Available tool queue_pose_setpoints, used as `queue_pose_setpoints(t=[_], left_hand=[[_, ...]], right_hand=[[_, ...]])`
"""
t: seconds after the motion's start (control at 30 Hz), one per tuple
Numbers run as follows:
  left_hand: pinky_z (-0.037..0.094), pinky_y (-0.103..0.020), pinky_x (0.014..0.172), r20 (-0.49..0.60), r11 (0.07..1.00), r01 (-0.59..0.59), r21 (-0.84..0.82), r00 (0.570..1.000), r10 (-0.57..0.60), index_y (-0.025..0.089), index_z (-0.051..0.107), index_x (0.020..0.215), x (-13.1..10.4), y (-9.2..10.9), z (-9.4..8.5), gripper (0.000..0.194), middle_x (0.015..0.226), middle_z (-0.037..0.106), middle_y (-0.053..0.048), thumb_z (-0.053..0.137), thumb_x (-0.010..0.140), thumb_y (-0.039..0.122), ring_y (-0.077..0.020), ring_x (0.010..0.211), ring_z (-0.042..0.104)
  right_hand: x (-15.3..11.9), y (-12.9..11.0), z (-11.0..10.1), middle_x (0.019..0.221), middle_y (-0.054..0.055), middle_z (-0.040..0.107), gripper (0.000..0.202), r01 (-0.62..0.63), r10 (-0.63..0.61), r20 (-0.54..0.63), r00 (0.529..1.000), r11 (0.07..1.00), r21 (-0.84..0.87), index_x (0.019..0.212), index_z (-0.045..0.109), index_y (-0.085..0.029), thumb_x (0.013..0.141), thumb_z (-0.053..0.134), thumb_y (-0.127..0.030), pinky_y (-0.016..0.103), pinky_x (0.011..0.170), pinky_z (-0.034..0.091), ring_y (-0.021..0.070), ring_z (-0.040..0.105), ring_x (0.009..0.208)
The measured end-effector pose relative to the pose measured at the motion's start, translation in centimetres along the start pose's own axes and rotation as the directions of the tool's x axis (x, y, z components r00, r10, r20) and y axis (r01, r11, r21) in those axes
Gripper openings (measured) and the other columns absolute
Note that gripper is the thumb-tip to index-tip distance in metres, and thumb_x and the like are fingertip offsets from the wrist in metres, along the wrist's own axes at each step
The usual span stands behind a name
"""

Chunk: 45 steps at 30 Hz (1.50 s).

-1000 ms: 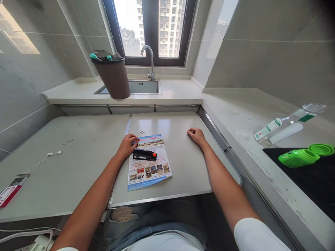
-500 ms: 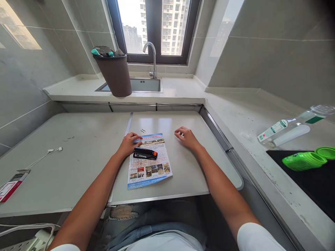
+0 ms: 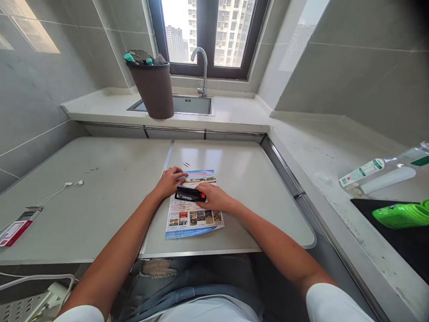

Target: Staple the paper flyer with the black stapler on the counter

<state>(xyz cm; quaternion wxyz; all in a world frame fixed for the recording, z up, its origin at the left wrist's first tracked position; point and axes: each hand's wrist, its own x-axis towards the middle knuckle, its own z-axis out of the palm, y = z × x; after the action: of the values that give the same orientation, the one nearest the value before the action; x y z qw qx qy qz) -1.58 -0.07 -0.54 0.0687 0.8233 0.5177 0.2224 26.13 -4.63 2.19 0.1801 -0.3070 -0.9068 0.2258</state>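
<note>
A black stapler with an orange-red end point(image 3: 188, 194) lies across a printed leaflet point(image 3: 194, 232) on the table. My right hand point(image 3: 212, 197) has its thumb and fingers round the stapler's right end. At the leaflet's upper left, my left hand point(image 3: 170, 181) rests with its fingers stretched out over the edge of the paper, close to the stapler's left end. Just beyond the leaflet's top edge sits a small strip of staples point(image 3: 187, 164).
White earphones point(image 3: 75, 184) and a red-and-white box point(image 3: 20, 228) lie on the left of the table point(image 3: 117, 165). Behind stand a brown bin point(image 3: 152, 89) and a sink point(image 3: 197, 105). A clear bottle point(image 3: 368, 172) and a green container point(image 3: 398, 215) lie on the right counter.
My right hand has come in leftward from beside the leaflet and taken hold of the stapler's right end. My left hand stays on the leaflet. The whole view has shifted slightly.
</note>
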Motion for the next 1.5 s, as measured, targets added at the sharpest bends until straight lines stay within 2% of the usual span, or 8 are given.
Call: queue_pose_setpoints(t=[0.1,0.2,0.37,0.5,0.6,0.7,0.9,1.5], left_hand=[[0.046,-0.05,0.11,0.032,0.999,-0.03,-0.035,0.999,0.031,0.029,0.078,0.125,0.0,0.7,-0.2,0.033,0.131,0.065,-0.01,0.054,0.102,0.032,-0.03,0.122,0.06],[0.046,-0.05,0.111,0.032,0.992,-0.076,-0.097,0.996,0.079,0.028,0.08,0.115,0.0,1.6,-0.6,0.029,0.135,0.064,-0.01,0.053,0.102,0.029,-0.0289,0.125,0.06],[0.05,-0.044,0.108,0.114,0.949,-0.188,-0.253,0.968,0.222,0.025,0.079,0.108,-0.1,2.9,-0.9,0.035,0.122,0.072,-0.01,0.044,0.102,0.022,-0.0252,0.118,0.065],[0.045,-0.047,0.113,0.194,0.944,-0.223,-0.244,0.942,0.273,0.027,0.08,0.109,-0.3,3.4,-1.1,0.036,0.126,0.074,-0.009,0.045,0.101,0.023,-0.0259,0.121,0.066],[0.043,-0.046,0.115,0.21,0.939,-0.248,-0.237,0.931,0.299,0.029,0.079,0.111,-0.4,3.8,-1.4,0.034,0.128,0.073,-0.008,0.047,0.101,0.026,-0.0256,0.122,0.066],[0.043,-0.045,0.116,0.21,0.932,-0.278,-0.232,0.921,0.327,0.028,0.077,0.117,-0.5,4.5,-1.5,0.03,0.129,0.073,-0.008,0.052,0.103,0.033,-0.0264,0.124,0.065],[0.044,-0.046,0.115,0.205,0.932,-0.278,-0.232,0.922,0.327,0.027,0.074,0.125,-0.3,5.5,-0.7,0.034,0.128,0.073,-0.01,0.066,0.098,0.047,-0.03,0.127,0.065],[0.04,-0.046,0.118,0.233,0.931,-0.261,-0.254,0.918,0.32,0.028,0.068,0.134,-0.2,4.9,-0.7,0.037,0.138,0.07,-0.008,0.059,0.103,0.046,-0.0288,0.136,0.06]], right_hand=[[0.0,0.6,-0.9,0.101,0.005,0.065,0.024,-0.008,0.009,0.01,1.0,1.0,-0.006,0.097,0.058,-0.022,0.081,0.076,-0.025,0.03,0.075,0.042,0.0219,0.059,0.092],[-0.2,1.5,-1.9,0.096,0.002,0.063,0.022,0.033,-0.034,0.039,0.999,0.998,0.049,0.092,0.057,-0.022,0.079,0.075,-0.023,0.028,0.075,0.042,0.0192,0.057,0.086],[-1.2,3.6,-3.7,0.096,0.002,0.063,0.023,0.066,-0.073,0.087,0.993,0.995,0.08,0.097,0.06,-0.021,0.08,0.074,-0.024,0.029,0.078,0.044,0.0198,0.058,0.088],[-2.4,5.1,-5.3,0.101,0.003,0.065,0.03,0.074,-0.078,0.133,0.988,0.996,0.04,0.105,0.063,-0.021,0.077,0.073,-0.021,0.03,0.078,0.045,0.0208,0.059,0.091],[-3.0,5.7,-6.2,0.103,0.004,0.067,0.027,0.059,-0.061,0.139,0.988,0.998,0.019,0.106,0.066,-0.021,0.081,0.075,-0.027,0.03,0.079,0.045,0.0208,0.06,0.09],[-3.1,5.8,-6.3,0.1,0.004,0.069,0.023,0.032,-0.033,0.105,0.994,0.999,0.012,0.105,0.069,-0.021,0.09,0.074,-0.037,0.029,0.076,0.044,0.0203,0.061,0.087],[-2.7,5.6,-5.9,0.105,0.006,0.07,0.021,0.054,-0.051,0.051,0.997,0.997,-0.058,0.107,0.071,-0.022,0.095,0.07,-0.039,0.03,0.077,0.043,0.022,0.063,0.092],[-3.0,6.6,-6.3,0.102,0.006,0.069,0.022,-0.019,0.019,0.0,1.0,0.994,-0.109,0.1,0.068,-0.02,0.099,0.066,-0.043,0.029,0.075,0.04,0.0219,0.062,0.091]])
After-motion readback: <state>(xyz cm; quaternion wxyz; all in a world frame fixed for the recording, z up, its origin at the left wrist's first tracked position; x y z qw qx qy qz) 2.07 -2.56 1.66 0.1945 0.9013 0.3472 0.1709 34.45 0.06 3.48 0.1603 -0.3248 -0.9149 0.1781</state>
